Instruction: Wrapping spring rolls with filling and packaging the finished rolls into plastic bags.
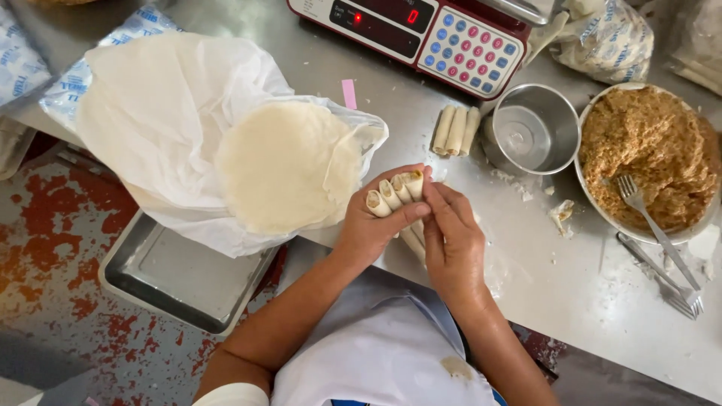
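Rolls (395, 192), four thin ones side by side, sit near the middle of the frame in the left hand (374, 225), whose fingers curl around them. The right hand (453, 242) pinches them from the right. Round wrappers (289, 165) lie just left on white paper. Three more rolled pieces (456, 129) rest above, beside a steel cup (535, 129) and a bowl of filling (650, 162).

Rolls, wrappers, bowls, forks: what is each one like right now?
Held rolls: bunched in both hands, left hand, right hand.
Table rolls: three, lying together.
Wrappers: flat stack.
Cup: empty.
Bowl: full.
Fork: in filling.
Scale: on.
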